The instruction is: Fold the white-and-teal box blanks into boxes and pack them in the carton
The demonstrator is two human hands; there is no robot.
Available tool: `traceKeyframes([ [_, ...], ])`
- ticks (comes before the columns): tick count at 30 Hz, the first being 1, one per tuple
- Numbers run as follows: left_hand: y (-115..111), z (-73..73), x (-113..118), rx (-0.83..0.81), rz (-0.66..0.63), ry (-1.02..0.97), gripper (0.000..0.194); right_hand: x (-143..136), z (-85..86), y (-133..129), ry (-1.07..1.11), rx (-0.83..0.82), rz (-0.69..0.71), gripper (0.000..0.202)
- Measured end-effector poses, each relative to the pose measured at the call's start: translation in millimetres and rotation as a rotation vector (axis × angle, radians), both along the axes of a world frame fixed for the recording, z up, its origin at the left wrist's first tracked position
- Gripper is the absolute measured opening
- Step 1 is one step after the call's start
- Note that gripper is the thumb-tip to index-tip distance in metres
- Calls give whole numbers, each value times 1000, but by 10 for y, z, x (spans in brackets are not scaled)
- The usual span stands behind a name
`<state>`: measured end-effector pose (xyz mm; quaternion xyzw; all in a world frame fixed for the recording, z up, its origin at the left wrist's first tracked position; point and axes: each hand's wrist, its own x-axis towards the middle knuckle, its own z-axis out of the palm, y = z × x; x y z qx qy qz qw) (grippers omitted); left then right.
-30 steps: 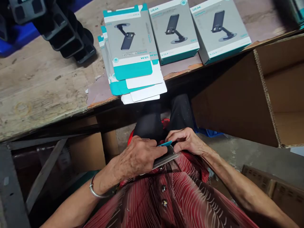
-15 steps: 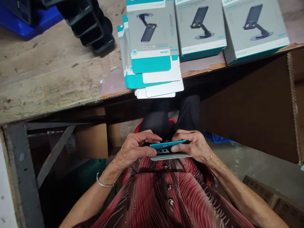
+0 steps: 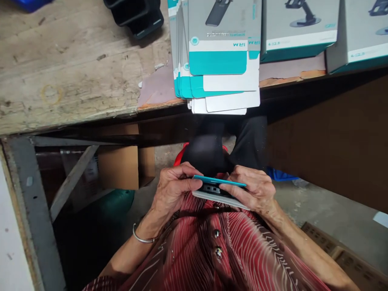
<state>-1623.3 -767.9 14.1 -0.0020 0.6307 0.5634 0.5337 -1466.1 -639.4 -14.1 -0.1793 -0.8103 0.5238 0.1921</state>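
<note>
In front of my shirt I hold a small carton box (image 3: 221, 181), its teal flap edge uppermost and its pale lower edge towards me. Its end gapes, and a dark item with small grey rectangular parts (image 3: 211, 188) shows inside; its kind is hard to make out. My left hand (image 3: 174, 188) pinches the left end of the teal edge between thumb and fingers. My right hand (image 3: 256, 190) grips the right end, its thumb at the opening and its other fingers behind the box.
On the worn wooden table (image 3: 75, 81) lies a stack of flattened cartons (image 3: 218, 62), overhanging the front edge. Printed boxes (image 3: 300, 40) stand to its right, and black plastic parts (image 3: 139, 18) lie to its left. A cardboard box (image 3: 118, 167) sits under the table.
The view has shifted, so the table items sit higher and further right. The carton has tilted, its right end now lower. My left thumb and fingers have closed on its teal edge.
</note>
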Motion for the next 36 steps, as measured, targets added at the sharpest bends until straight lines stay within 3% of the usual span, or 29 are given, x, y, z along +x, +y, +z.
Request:
traceKeyframes([
  [4, 143, -75, 70, -43, 9, 293, 13, 3, -88, -1, -17, -233, 41, 17],
  [8, 354, -217, 105, -14, 162, 186, 10, 43, -280, -40, -38, -643, -135, 31],
  [10, 438, -268, 110, 4, 209, 108, 17, 57, -340, -61, 93, -728, -273, 42],
  [12, 487, -317, 114, 82, 258, 104, 27, 64, -359, -62, 238, -617, -378, 52],
  [14, 501, -383, 120, 215, 313, 204, 30, 66, -356, -41, 292, -356, -440, 53],
  [16, 486, -469, 123, 348, 314, 403, 28, 61, -358, -7, 278, -91, -483, 45],
  [18, 451, -557, 118, 436, 225, 643, 26, 44, -382, 27, 249, 79, -496, 36],
  [21, 391, -640, 97, 436, 73, 903, 27, -7, -455, 59, 225, 191, -461, 31],
  [24, 352, -645, 77, 338, 15, 1008, 30, -73, -515, 71, 177, 179, -400, 28],
  [28, 331, -590, 59, 246, -53, 1053, 17, -153, -483, 76, 97, -2, -377, 13],
  [31, 326, -533, 30, 141, -98, 1011, 8, -221, -397, 67, 61, -213, -436, 20],
  [34, 337, -481, -12, 51, -83, 884, 6, -303, -326, 24, 85, -573, -572, 9],
  [36, 353, -453, -31, 42, -35, 763, 9, -349, -296, -26, 135, -814, -695, 28],
])
